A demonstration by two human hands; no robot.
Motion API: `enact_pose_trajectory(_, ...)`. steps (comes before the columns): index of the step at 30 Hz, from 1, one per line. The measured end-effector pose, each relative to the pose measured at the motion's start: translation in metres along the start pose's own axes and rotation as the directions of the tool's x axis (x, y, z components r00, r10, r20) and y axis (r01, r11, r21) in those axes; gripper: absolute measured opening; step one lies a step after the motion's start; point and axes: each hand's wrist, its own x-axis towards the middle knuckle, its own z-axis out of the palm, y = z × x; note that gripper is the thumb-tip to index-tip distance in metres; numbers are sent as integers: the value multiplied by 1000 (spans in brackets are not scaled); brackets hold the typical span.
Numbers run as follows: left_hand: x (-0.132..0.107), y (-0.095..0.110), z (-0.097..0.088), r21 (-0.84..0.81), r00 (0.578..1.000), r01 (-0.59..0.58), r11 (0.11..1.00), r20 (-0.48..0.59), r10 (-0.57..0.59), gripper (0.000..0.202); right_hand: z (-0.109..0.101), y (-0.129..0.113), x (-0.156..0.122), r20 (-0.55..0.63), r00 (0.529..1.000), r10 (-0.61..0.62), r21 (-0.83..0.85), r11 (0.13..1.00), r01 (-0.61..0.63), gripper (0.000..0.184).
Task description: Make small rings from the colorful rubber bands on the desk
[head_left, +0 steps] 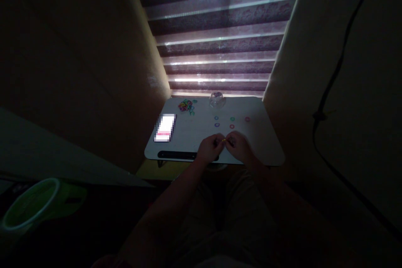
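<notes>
My left hand and my right hand meet above the front part of the white table. Both are closed, pinching a small yellow hair tie between their fingertips. Just beyond them, coloured hair ties lie apart on the tabletop: a blue one, a purple one, a green one, a red one and a pinkish one. A pile of mixed hair ties rests at the back left.
A clear round jar stands at the table's back edge, before the striped blind. On the left lies a lit phone. A black slot strip runs along the front edge. A green bin is at lower left; a dark cord hangs right.
</notes>
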Motion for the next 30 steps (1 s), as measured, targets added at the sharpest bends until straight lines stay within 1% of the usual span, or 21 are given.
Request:
enact_pose_trajectory(4,0,-1,0,10,1000,7,1000,-3,-7,18,0,1,0,0,1000,-11,-15,1000,11,4)
enact_pose_trajectory(10,0,0,0,-22,1000,-15,1000,14,15,16,1,2,0,-5,1000,-19,-18,1000,19,9)
enact_pose_trajectory(21,0,-1,1,-3,1000,-8,1000,10,8,15,1,0,-1,7,1000,25,15,1000,-25,5)
enact_pose_trajectory(25,0,0,0,18,1000,-6,1000,20,6,17,1,0,-1,9,1000,24,24,999,-24,4)
enact_pose_trajectory(30,0,1,0,75,999,22,997,24,-24,17,0,0,0,17,999,33,8,999,-34,4)
